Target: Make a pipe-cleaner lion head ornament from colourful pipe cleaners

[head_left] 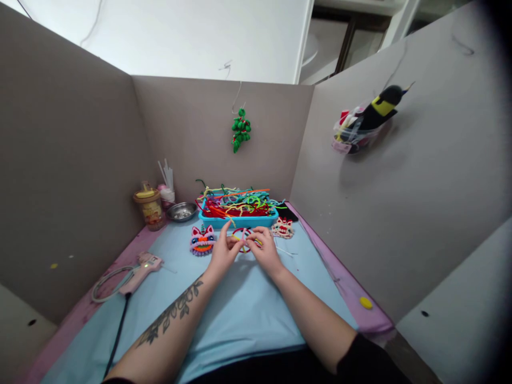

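Observation:
My left hand [225, 248] and my right hand [263, 249] meet over the middle of the blue cloth. Both have thumb and fingers pinched on a small ring-shaped piece of fuzzy craft stems [241, 232], red around the edge with pink and yellow strands across it. The fingers cover part of it. Left of my left hand lies a pink and purple animal-face piece [202, 240] with pointed ears. A cream and red face piece [283, 228] rests beyond my right hand. Just behind both hands, a blue tray [240, 220] is heaped with multicoloured fuzzy stems [244, 202].
A pink glue gun [141, 273] with a black cord lies at left. Behind it stand a lidded cup [150, 209], a metal bowl [182, 212] and white sticks [167, 176]. Grey panels enclose the table. A basket [356, 136] hangs right; a yellow disc [365, 303] lies near the right edge.

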Demonstrator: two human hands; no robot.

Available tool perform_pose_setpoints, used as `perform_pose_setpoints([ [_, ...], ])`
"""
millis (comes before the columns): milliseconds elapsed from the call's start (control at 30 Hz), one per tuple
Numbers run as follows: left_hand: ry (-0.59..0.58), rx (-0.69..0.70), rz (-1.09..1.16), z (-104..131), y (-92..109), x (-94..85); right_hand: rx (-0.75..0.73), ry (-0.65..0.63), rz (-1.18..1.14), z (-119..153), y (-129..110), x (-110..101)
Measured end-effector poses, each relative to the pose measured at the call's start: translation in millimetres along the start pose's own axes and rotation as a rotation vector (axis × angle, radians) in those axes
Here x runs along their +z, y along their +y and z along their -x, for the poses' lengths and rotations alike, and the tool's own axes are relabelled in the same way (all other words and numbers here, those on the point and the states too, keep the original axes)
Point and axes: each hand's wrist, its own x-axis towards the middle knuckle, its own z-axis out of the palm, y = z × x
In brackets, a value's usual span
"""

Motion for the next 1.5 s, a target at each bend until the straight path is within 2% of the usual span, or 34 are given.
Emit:
perform_pose_setpoints([
  [267,-0.047,0.112,-0.189,3,2,-1.0,0.096,-0.09,0.011,0,0,3],
  [633,0.001,0.094,-0.437,10,0,2.7,0.248,-0.072,0.051,8,4,20],
  [733,0.012,0.084,-0.404,9,1,3.3,0.297,-0.098,0.01,4,11,21],
  [833,0.03,0.031,-0.233,4,0,2.6,0.319,-0.149,-0.141,-3,14,14],
  [933,0.047,-0.053,-0.027,-2,-3,0.9,0.23,-0.133,-0.229,-9,14,-1],
  [1067,0.047,-0.193,0.192,-7,-7,-1.5,-0.064,-0.155,-0.062,-9,9,-18],
  [1167,0.041,-0.322,0.286,-7,-5,-2.6,-0.209,-0.207,0.047,-6,7,-20],
  [1333,0.009,-0.455,0.29,-6,-4,-3.6,-0.299,-0.268,0.104,-4,7,-16],
  [1433,-0.024,-0.446,0.279,-6,-8,-3.6,-0.337,-0.252,0.094,-3,6,-16],
  [1500,-0.041,-0.392,0.252,-6,-11,-2.9,-0.337,-0.232,0.082,-2,5,-16],
])
